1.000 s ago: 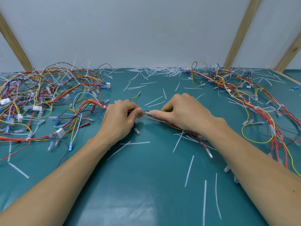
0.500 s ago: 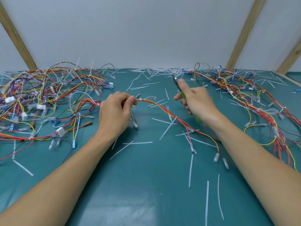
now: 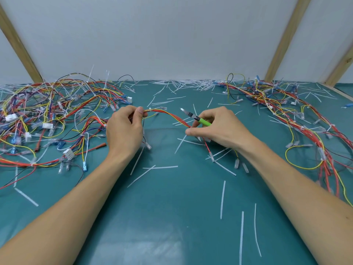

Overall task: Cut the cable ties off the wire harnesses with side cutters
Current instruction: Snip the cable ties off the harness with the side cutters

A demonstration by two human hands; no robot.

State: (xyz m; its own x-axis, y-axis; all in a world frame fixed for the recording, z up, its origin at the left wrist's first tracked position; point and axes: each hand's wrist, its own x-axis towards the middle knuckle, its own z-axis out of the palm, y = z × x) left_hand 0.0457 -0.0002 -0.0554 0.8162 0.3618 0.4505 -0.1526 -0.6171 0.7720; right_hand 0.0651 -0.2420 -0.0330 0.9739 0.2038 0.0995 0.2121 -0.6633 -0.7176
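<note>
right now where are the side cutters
In the head view, right of centre: the right hand grips the side cutters, blades pointing up-left beside the held wire harness.

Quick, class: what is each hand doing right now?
Left hand: pinches the wire harness, held above the mat.
Right hand: grips the green-handled side cutters and pinches the same harness.

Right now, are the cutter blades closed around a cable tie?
No, the side cutters in the right hand point up, clear of the harness.
</note>
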